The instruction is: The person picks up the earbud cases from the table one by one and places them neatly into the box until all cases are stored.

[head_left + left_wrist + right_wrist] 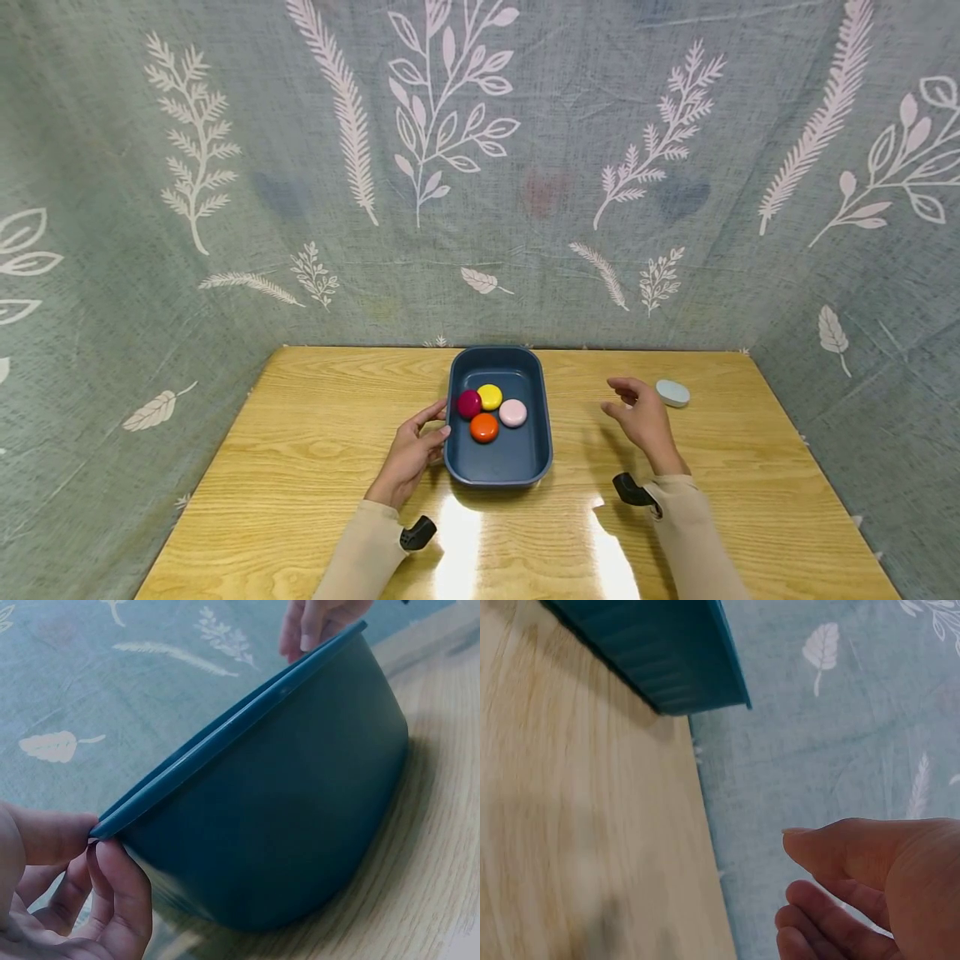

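A dark blue rectangular tub [498,461] stands on the wooden table. Inside it lie a crimson disc [469,404], a yellow disc [490,397], an orange disc [483,427] and a pale pink disc [513,413], all rounded and glossy. My left hand [408,454] pinches the tub's left rim between thumb and fingers, as the left wrist view shows up close. To the right of the tub, my right hand [642,419] hovers over the table with loosely bent fingers and nothing in them. A light blue disc [672,393] lies just beyond that hand on its right.
The wooden table [330,400] runs back to a grey-green cloth [480,233] with white leaf prints, which hangs behind and along both sides. Black wrist mounts [633,490] sit at both beige sleeves. Bright reflections show on the near tabletop.
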The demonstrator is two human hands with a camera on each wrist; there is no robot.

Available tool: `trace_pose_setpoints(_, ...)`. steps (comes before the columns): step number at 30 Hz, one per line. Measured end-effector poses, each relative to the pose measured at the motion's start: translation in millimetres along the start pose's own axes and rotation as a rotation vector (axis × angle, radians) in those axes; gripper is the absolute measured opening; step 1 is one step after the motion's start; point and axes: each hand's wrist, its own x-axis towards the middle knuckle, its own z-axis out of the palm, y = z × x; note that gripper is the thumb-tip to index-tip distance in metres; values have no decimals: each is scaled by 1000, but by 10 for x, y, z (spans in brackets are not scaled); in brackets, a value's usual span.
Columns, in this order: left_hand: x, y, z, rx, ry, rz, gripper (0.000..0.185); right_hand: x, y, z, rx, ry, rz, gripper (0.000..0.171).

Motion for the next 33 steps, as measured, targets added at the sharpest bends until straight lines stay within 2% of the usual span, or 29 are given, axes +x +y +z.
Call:
trace_pose_setpoints(18, 6, -12, -5, 3, 2, -1, 53, -82, 248, -75, -59, 57, 47, 45)
trace_pose_setpoints(33, -1, -4, 1, 7, 0, 2, 53, -84, 411, -189, -54, 115, 122, 50)
